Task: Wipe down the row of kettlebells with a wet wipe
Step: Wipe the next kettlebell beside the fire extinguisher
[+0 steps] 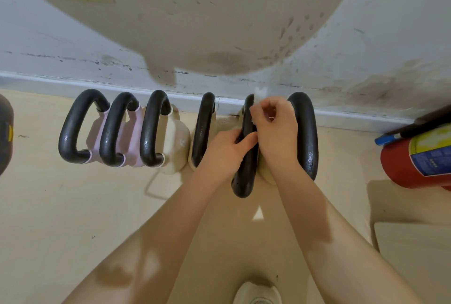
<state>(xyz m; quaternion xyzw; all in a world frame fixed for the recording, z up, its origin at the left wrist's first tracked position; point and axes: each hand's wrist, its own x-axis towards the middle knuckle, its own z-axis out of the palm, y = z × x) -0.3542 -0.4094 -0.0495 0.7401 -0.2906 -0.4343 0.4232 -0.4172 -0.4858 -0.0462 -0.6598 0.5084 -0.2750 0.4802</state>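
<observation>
kettlebell handles [153, 130]: black, glossy, pebbled | kettlebell bodies [177, 142]: matt cream or pink coating | wet wipe [259, 95]: thin white cloth | floor [73, 206]: smooth beige | wall [366, 59]: scuffed white paint

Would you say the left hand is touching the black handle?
Touching: the head view shows the left hand gripping the black handle, thumb laid across it.

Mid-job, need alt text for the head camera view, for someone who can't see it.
Both hands work on the black handle of the fifth kettlebell in a row of six along the wall: the left hand holds it and the right hand pinches a white wet wipe against it. A red fire extinguisher lies at right.
</observation>
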